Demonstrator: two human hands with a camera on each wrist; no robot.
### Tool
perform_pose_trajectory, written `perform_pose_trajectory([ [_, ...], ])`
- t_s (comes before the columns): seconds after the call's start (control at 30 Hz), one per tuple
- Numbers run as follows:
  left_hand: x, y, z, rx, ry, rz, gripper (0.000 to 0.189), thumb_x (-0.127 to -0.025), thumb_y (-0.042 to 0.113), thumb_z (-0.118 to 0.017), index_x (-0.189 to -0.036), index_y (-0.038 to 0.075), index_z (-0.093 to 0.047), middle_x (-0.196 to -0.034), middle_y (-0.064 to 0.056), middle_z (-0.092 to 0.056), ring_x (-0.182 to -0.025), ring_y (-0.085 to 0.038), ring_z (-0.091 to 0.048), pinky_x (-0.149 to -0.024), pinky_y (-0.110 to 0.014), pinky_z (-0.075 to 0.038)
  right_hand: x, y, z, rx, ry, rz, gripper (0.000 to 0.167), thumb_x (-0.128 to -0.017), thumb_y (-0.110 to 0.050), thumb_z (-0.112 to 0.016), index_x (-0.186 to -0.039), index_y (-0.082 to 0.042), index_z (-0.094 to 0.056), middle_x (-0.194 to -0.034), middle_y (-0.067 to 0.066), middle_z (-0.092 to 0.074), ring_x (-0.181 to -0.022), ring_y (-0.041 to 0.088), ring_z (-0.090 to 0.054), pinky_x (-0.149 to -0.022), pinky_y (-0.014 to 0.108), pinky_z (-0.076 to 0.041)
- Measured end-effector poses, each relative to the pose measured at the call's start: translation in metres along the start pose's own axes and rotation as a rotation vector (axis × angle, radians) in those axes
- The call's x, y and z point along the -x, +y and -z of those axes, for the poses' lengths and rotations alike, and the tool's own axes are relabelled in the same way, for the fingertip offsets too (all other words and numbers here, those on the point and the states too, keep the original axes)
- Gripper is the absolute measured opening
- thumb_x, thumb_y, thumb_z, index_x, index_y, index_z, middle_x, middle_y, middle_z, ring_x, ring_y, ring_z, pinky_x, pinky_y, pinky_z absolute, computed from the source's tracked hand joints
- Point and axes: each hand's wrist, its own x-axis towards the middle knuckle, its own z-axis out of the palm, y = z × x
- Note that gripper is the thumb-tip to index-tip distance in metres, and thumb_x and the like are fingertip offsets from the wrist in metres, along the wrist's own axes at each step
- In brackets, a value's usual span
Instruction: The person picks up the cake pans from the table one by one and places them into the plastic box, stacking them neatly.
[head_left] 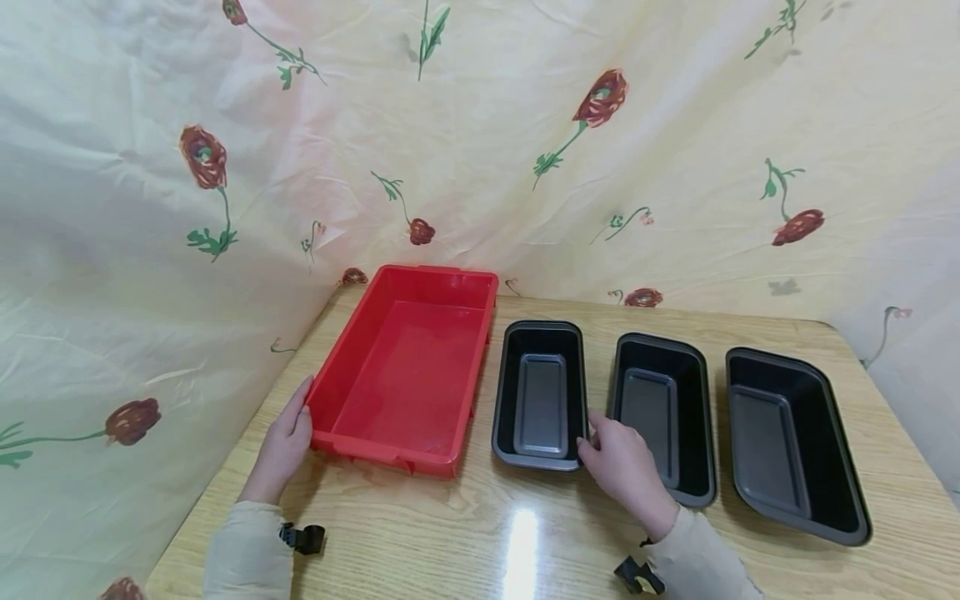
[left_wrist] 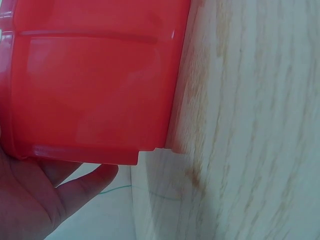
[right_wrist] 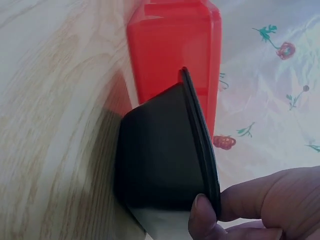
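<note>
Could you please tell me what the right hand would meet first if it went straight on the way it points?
The leftmost black loaf pan, whose rim the right hand already pinches. Beyond it, the red tray seems next in line, though depth is hard to judge.

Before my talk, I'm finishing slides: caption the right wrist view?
A right hand pinches a black rectangular loaf pan by its rim, a red plastic tray beyond.

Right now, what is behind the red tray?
Flowered cloth hangs behind the red tray; in the head view, the tray hides where cloth meets table there, so that cannot be seen.
</note>
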Motion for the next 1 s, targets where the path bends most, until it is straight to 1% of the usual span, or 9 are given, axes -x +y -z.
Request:
perform_pose_trajectory([
  [0.17, -0.0011, -0.001, -0.0009, -0.003, 0.001, 0.002, 0.054, -0.105, 0.019, -0.026, -0.158, 0.016, -0.015, -0.158, -0.019, -0.022, -0.14, -0.041, -0.027, -0.111, -0.058, -0.026, -0.0014, 0.0011, 0.0028, -0.094, -0.032, -0.017, 0.05, -0.092, -0.006, -0.058, -0.136, 0.014, -0.046, -0.052, -0.002, -0.043, -0.045, 0.014, -0.041, -0.043, 0.028, -0.035],
  [0.27, -0.0013, -0.001, -0.0011, -0.003, 0.002, 0.005, 0.054, -0.105, 0.019, -0.026, -0.158, 0.016, -0.016, -0.158, -0.019, -0.023, -0.14, -0.042, -0.027, -0.111, -0.058, -0.027, -0.0025, 0.0023, 0.0041, -0.147, -0.044, -0.027, 0.051, -0.093, -0.006, -0.056, -0.138, 0.015, -0.043, -0.053, -0.003, -0.045, -0.045, 0.014, -0.041, -0.043, 0.028, -0.035],
  [0.4, -0.0012, -0.001, -0.0008, 0.002, 0.002, 0.004, 0.053, -0.105, 0.019, -0.027, -0.157, 0.014, -0.016, -0.158, -0.019, -0.023, -0.14, -0.042, -0.027, -0.111, -0.059, -0.027, -0.0034, 0.0026, 0.0058, -0.219, -0.049, -0.052, 0.052, -0.093, -0.006, -0.055, -0.139, 0.015, -0.041, -0.055, -0.001, -0.048, -0.046, 0.015, -0.042, -0.043, 0.027, -0.035],
  [0.53, -0.0009, -0.0018, -0.0009, -0.002, 0.01, -0.009, 0.053, -0.105, 0.018, -0.027, -0.157, 0.012, -0.018, -0.157, -0.02, -0.024, -0.14, -0.042, -0.028, -0.111, -0.058, -0.026, -0.0034, 0.0017, 0.0073, -0.281, -0.046, -0.085, 0.052, -0.094, -0.005, -0.054, -0.141, 0.014, -0.04, -0.054, 0.0, -0.045, -0.044, 0.015, -0.039, -0.041, 0.026, -0.032],
  [0.67, -0.0009, -0.0021, -0.0011, -0.003, 0.013, -0.003, 0.053, -0.105, 0.019, -0.027, -0.157, 0.013, -0.018, -0.157, -0.02, -0.024, -0.139, -0.042, -0.028, -0.111, -0.058, -0.026, -0.0027, 0.001, 0.0082, -0.348, -0.049, -0.098, 0.052, -0.094, -0.004, -0.052, -0.142, 0.012, -0.038, -0.053, 0.001, -0.044, -0.044, 0.016, -0.042, -0.04, 0.026, -0.032],
  [0.87, -0.001, -0.001, -0.0013, 0.001, 0.008, 0.001, 0.053, -0.105, 0.019, -0.026, -0.157, 0.015, -0.017, -0.157, -0.02, -0.024, -0.14, -0.042, -0.028, -0.112, -0.058, -0.026, -0.0024, 0.002, 0.0067, -0.455, -0.037, -0.114, 0.05, -0.096, -0.003, -0.05, -0.143, 0.012, -0.037, -0.054, 0.003, -0.047, -0.048, 0.021, -0.053, -0.044, 0.027, -0.04],
  [1.0, -0.0007, -0.0005, -0.0013, 0.002, 0.006, 0.002, 0.053, -0.105, 0.02, -0.026, -0.157, 0.016, -0.017, -0.158, -0.019, -0.023, -0.14, -0.041, -0.027, -0.112, -0.058, -0.025, -0.002, 0.0028, 0.0051, -0.505, -0.027, -0.115, 0.051, -0.097, -0.001, -0.05, -0.143, 0.013, -0.035, -0.055, 0.002, -0.047, -0.049, 0.02, -0.053, -0.048, 0.027, -0.046],
])
